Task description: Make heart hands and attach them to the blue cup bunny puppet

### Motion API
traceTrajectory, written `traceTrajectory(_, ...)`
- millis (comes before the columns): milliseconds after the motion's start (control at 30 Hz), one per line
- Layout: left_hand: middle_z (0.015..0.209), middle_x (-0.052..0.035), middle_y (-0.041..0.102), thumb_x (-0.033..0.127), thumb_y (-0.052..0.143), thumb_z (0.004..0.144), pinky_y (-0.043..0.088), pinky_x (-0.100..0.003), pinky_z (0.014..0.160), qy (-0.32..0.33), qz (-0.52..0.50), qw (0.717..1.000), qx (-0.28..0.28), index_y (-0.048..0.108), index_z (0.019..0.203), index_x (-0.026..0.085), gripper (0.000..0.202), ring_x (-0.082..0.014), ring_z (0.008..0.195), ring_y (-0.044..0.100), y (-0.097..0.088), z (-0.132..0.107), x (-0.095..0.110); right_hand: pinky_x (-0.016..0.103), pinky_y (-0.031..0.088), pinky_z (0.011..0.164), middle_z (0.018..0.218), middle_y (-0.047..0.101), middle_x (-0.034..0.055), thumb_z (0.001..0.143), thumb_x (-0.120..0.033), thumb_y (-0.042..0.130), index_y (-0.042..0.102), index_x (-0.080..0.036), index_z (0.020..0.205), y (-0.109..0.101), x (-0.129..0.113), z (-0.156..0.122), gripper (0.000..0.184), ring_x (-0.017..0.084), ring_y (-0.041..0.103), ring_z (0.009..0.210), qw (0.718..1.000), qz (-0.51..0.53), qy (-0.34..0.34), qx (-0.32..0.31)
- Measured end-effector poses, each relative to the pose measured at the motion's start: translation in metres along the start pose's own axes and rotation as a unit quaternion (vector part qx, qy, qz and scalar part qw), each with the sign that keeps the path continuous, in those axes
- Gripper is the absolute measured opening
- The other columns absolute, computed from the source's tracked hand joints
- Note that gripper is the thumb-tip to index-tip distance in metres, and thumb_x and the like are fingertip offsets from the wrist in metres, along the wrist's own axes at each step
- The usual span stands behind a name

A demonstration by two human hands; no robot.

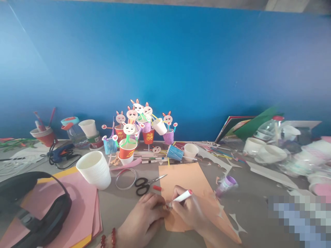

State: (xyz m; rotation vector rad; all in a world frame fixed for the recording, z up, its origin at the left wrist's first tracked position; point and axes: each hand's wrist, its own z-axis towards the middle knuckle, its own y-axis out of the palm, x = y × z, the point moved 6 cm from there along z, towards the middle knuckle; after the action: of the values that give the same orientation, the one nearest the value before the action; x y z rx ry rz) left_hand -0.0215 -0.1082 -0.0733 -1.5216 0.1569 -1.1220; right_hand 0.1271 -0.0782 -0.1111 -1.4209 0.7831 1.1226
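My right hand (190, 210) grips a white marker (183, 196) with a red end, its tip pointing down to the left. My left hand (144, 215), wearing a red bead bracelet, has its fingers curled together right beside the marker tip. Whatever small piece lies under those fingertips is mostly hidden. Both hands rest over orange paper (184, 174) on the table. A red marker cap (157, 188) lies by the left hand. Just behind it are black-handled scissors (146, 185), blades apart and pointing right, and a roll of tape (126, 178).
Paper cups with rabbit faces (129, 129) stand at the back. To the left are stacked white cups (94, 170), pink paper (80, 203), black headphones (59, 206) and a glue gun (62, 153). A purple cup (227, 186), paper scraps (236, 224) and bagged cups (270, 153) lie right.
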Motion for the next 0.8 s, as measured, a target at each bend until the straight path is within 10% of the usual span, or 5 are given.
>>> traceTrajectory(800, 0.116, -0.0078, 0.064, 0.011, 0.053, 0.092, 0.049, -0.043, 0.093, 0.002, 0.003, 1.0, 0.002, 0.07, 0.112, 0.026, 0.03, -0.0265, 0.105, 0.058, -0.0019, 0.0004, 0.0001, 0.024, 0.031, 0.051, 0.056, 0.048, -0.0069, 0.074, -0.018, 0.048, 0.04, -0.025, 0.065, -0.001, -0.0014, -0.0003, 0.014, 0.013, 0.047, 0.054, 1.0, -0.002, -0.002, 0.004)
